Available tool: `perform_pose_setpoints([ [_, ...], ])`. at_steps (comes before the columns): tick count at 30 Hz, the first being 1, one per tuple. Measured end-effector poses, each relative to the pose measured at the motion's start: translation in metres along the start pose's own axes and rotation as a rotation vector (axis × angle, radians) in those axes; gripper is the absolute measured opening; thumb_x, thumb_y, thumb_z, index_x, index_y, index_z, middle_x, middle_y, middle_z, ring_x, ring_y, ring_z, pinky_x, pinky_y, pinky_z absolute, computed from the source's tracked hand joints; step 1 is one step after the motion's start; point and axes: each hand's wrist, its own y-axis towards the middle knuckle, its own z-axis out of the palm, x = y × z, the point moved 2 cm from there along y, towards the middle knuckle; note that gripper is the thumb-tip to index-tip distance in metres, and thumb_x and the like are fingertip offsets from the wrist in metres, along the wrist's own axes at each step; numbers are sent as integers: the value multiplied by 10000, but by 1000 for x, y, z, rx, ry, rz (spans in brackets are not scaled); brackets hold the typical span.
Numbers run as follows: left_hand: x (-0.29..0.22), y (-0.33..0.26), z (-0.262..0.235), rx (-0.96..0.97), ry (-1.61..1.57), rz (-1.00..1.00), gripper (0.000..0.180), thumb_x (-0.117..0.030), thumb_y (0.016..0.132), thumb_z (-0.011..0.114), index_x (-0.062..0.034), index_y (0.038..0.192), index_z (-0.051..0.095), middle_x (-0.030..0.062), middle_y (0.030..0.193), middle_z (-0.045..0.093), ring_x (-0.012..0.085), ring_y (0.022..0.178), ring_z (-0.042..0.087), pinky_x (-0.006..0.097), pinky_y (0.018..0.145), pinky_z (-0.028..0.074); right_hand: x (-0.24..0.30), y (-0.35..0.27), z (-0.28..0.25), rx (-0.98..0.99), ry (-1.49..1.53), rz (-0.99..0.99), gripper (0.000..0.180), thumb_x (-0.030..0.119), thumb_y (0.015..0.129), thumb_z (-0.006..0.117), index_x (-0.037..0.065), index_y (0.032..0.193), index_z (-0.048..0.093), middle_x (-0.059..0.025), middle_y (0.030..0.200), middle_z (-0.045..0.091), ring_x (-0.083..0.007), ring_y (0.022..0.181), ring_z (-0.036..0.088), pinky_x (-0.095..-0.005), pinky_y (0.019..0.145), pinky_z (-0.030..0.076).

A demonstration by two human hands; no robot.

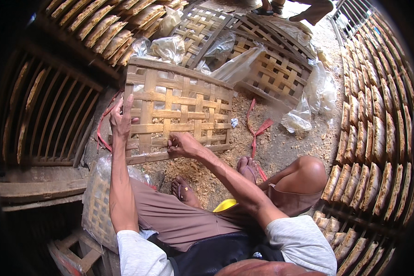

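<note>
A woven bamboo tray (187, 105) with a wooden frame stands tilted in front of my knees, light showing through gaps between its slats. Along its left side my left hand (121, 117) grips the frame, thumb and fingers around the edge. My right hand (181, 145) is closed at the tray's lower slats, fingertips curled against the weave; whether they pinch anything besides a slat is hidden. Behind the tray lie more woven trays (273, 66), with crumpled clear plastic sheets (234, 69) on and between them.
Slatted racks of flat brown-and-white slabs (375, 138) line the right side; similar slabs (96, 30) fill the upper left. Crumbs and a red plastic strip (262, 126) lie on the floor. A yellow object (225, 205) is by my legs. Another person's feet (267, 9) show at the top.
</note>
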Motion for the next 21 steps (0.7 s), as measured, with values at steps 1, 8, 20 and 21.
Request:
perform_pose_setpoints([
  [1, 2, 1, -1, -23, -4, 15, 690, -554, 884, 645, -6, 1299, 580, 121, 1177, 622, 185, 962, 646, 271, 601, 595, 5, -2, 0, 0, -66, -16, 184, 110, 815, 698, 33, 933, 580, -150, 766, 675, -248, 695, 669, -375, 615, 499],
  [8, -7, -8, 5, -175, 23, 68, 721, -548, 866, 667, 49, 1261, 576, 167, 1169, 602, 214, 894, 667, 291, 577, 610, 7, -21, 12, -76, -113, -208, 146, 96, 867, 671, 58, 936, 548, -139, 760, 646, -299, 723, 649, -413, 614, 478],
  [20, -16, -12, 0, -37, 47, -12, 927, -610, 837, 666, 111, 1378, 447, 223, 1297, 539, 225, 993, 643, 282, 599, 596, 7, -18, 2, -30, -245, -66, 137, 127, 887, 678, 44, 977, 619, -135, 887, 727, -267, 779, 706, -373, 668, 546],
  [21, -18, -15, 3, -48, 38, -4, 922, -607, 839, 665, 108, 1380, 447, 223, 1302, 536, 227, 996, 642, 285, 602, 598, -1, -17, 1, -30, -222, -18, 141, 129, 881, 686, 40, 969, 620, -136, 880, 727, -264, 781, 707, -371, 674, 548],
])
